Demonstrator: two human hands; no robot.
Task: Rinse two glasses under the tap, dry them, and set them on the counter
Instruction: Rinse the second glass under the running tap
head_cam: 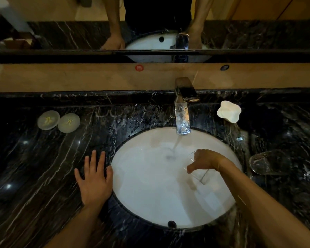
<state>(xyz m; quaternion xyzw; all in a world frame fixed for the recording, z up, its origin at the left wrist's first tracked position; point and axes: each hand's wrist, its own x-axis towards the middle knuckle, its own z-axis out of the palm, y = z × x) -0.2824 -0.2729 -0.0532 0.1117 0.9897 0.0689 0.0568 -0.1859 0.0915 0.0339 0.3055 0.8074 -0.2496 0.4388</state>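
My right hand (205, 161) grips a clear glass (198, 173) over the white sink basin (150, 194), tilted on its side just right of the water stream. The chrome tap (182, 120) runs, and water falls into the basin. A second clear glass (268, 162) stands on the black marble counter (43, 167) to the right of the sink. My left hand (94, 178) lies flat, fingers spread, on the counter at the basin's left rim, holding nothing.
Two round white coasters (58, 120) lie on the counter at the far left. A white soap dish (229, 111) sits right of the tap. A mirror (150, 24) runs along the back above a tan ledge (79, 76).
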